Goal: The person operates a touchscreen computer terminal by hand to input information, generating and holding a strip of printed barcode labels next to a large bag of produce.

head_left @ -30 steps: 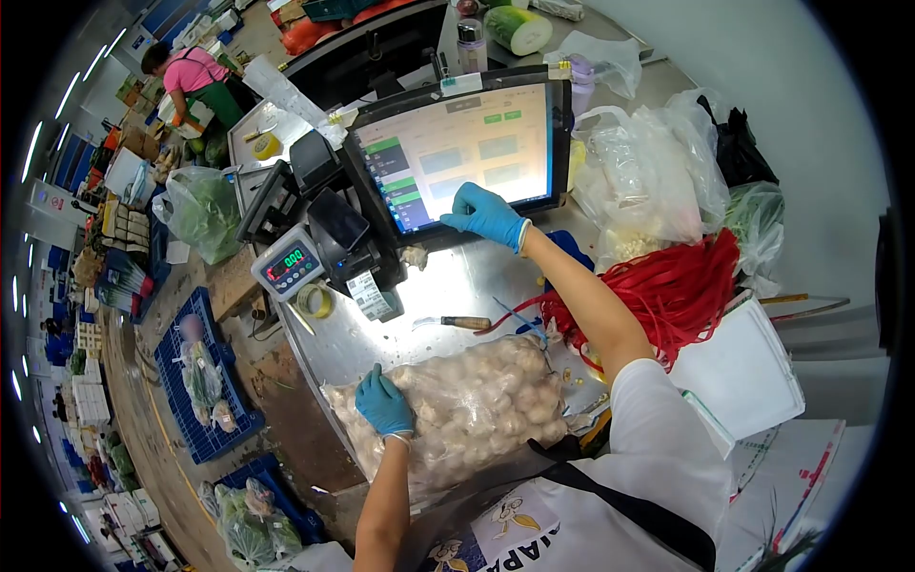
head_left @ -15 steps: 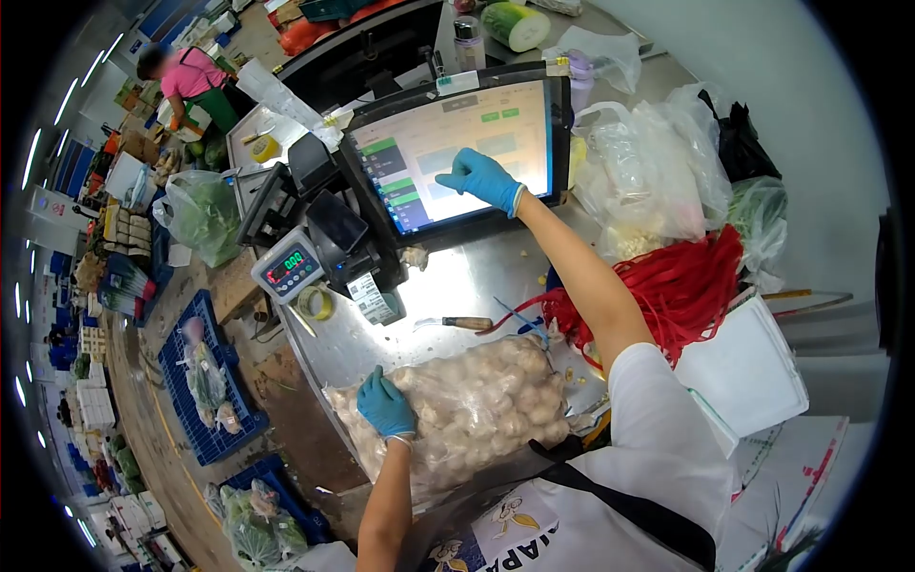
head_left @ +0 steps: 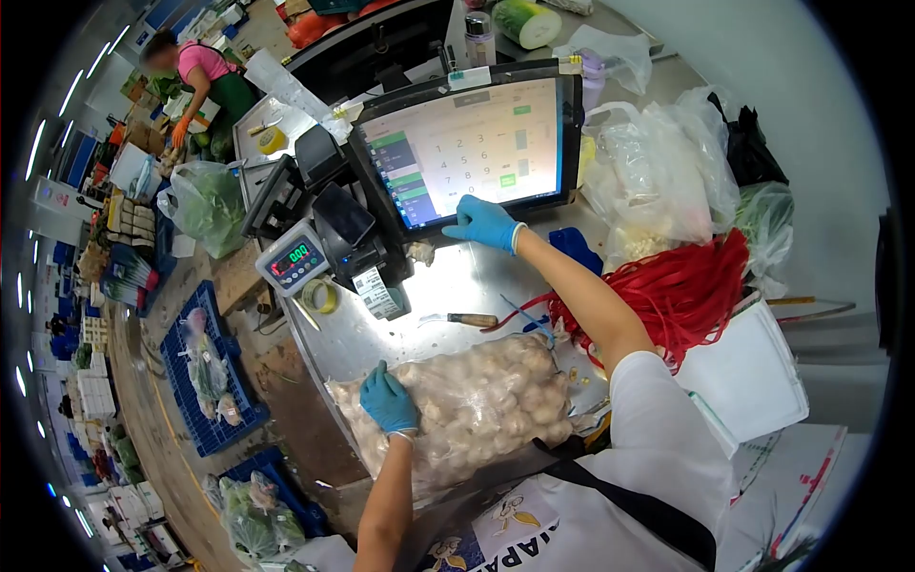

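Note:
A clear plastic bag of pale round bulbs that look like garlic [head_left: 486, 405] lies on the metal counter in front of me. My left hand [head_left: 388, 401], in a blue glove, rests on the bag's left end with its fingers laid out. Farther up, my right hand [head_left: 486, 227], also gloved in blue, is at the lower edge of the touch screen [head_left: 462, 143], one finger stretched out to the left and nothing held. A number pad shows on that screen. Between the screen and the bag lies a knife [head_left: 467, 319] with a wooden handle.
A scale display [head_left: 291, 257] reading 0.00 stands left of a label printer [head_left: 348, 224]. Red straps [head_left: 667, 291] and plastic bags [head_left: 648, 181] crowd the right side. Blue pallets [head_left: 210, 381] are on the floor at left. A person in pink [head_left: 205, 67] bends over goods behind.
My right hand has moved down the screen to its lower edge. A number pad now fills the display. My left hand stays on the bag. The person behind leans forward more.

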### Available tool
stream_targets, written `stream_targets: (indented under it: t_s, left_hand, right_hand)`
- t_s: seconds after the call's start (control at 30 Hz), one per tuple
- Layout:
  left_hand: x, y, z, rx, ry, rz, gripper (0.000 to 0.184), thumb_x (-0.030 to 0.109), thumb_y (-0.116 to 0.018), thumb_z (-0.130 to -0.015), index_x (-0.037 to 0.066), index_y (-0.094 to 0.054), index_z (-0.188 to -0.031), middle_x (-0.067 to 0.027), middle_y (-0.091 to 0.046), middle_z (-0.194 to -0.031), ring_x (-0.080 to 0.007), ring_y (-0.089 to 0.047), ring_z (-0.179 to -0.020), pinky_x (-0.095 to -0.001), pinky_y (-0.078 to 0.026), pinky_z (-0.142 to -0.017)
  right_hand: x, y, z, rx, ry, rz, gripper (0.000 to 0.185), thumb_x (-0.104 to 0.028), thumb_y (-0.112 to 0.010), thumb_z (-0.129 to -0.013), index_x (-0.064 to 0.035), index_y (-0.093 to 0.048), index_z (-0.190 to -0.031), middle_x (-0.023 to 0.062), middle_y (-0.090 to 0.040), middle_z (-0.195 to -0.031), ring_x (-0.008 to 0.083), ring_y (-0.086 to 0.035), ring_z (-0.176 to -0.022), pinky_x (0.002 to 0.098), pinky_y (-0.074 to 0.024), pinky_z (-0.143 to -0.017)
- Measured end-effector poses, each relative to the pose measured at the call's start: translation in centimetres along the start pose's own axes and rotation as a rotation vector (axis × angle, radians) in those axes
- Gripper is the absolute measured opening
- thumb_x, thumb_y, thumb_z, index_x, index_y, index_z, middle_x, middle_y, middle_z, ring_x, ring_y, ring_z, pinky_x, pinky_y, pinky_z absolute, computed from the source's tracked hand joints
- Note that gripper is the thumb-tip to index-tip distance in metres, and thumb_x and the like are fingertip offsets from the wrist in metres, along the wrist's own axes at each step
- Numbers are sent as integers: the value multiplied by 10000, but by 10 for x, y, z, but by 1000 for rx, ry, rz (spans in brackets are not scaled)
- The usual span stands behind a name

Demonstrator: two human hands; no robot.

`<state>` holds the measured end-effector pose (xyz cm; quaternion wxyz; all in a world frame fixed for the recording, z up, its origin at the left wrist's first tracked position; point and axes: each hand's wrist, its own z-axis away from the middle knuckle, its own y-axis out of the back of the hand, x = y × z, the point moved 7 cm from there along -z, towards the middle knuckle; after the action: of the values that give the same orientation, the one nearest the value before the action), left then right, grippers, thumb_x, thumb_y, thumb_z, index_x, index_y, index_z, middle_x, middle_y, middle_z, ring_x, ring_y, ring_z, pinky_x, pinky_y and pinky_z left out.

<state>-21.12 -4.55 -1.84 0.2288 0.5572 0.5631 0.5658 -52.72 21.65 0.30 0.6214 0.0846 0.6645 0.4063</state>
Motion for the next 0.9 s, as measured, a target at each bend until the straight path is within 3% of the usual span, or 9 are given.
stream_targets:
  t_s: [0.07,0.17,0.27,0.4,0.53,0.63,0.8,0.9]
  left_hand:
    - [0,0,0,8,-4,0,311,170,-478,-992,38,-718,-1138,-177,-702,-1119,-371,-607,-1024,-467,-448,-936]
    - [0,0,-1,12,-14,0,310,170,-479,-991,37,-719,-1137,-177,-702,-1115,-369,-610,-1017,-466,-450,-931]
    - [0,-2,0,6,-18,5,310,168,-482,-990,39,-715,-1147,-175,-702,-1112,-368,-611,-1014,-466,-450,-928]
    - [2,0,0,2,-17,9,307,163,-482,-990,39,-709,-1154,-170,-703,-1111,-367,-609,-1012,-464,-451,-928]
    - [1,-1,0,11,-20,-42,302,159,-480,-990,38,-708,-1146,-164,-704,-1111,-364,-607,-1015,-462,-453,-929]
    - [1,-1,0,4,-19,-25,302,160,-482,-989,40,-710,-1147,-163,-705,-1111,-363,-607,-1019,-462,-453,-930]
    - [3,0,0,0,-25,-15,298,153,-483,-988,37,-708,-1146,-163,-704,-1112,-365,-608,-1019,-463,-454,-928]
    - [0,-1,0,17,-39,-18,295,145,-481,-989,33,-706,-1145,-164,-704,-1111,-365,-608,-1018,-464,-453,-928]
  right_hand:
    - [5,5,-11,107,21,20,461,-513,-719,-854,-61,-630,-835,132,-600,-926,264,-580,-804,343,-490,-799]
    - [6,12,-9,85,-50,-21,453,-514,-725,-849,-70,-647,-809,131,-608,-919,281,-599,-821,362,-496,-816]
    - [6,30,-5,177,53,-73,438,-500,-746,-842,-77,-640,-801,118,-610,-894,275,-604,-828,361,-497,-817]
    - [19,70,-6,415,76,-218,436,-445,-795,-830,-72,-581,-755,113,-596,-720,278,-606,-656,367,-519,-679]
    - [25,71,-11,350,-57,-247,438,-443,-800,-822,-67,-581,-781,102,-615,-764,260,-616,-694,350,-521,-713]
    - [-13,59,-7,274,85,-269,440,-457,-789,-825,-63,-595,-800,97,-626,-812,251,-626,-750,341,-519,-759]
    - [-20,45,-26,243,36,-183,437,-487,-766,-829,-72,-628,-824,108,-624,-941,275,-625,-846,372,-510,-825]
    - [-18,33,-13,191,43,-186,430,-476,-767,-832,-72,-622,-806,106,-614,-918,270,-619,-833,371,-510,-822]
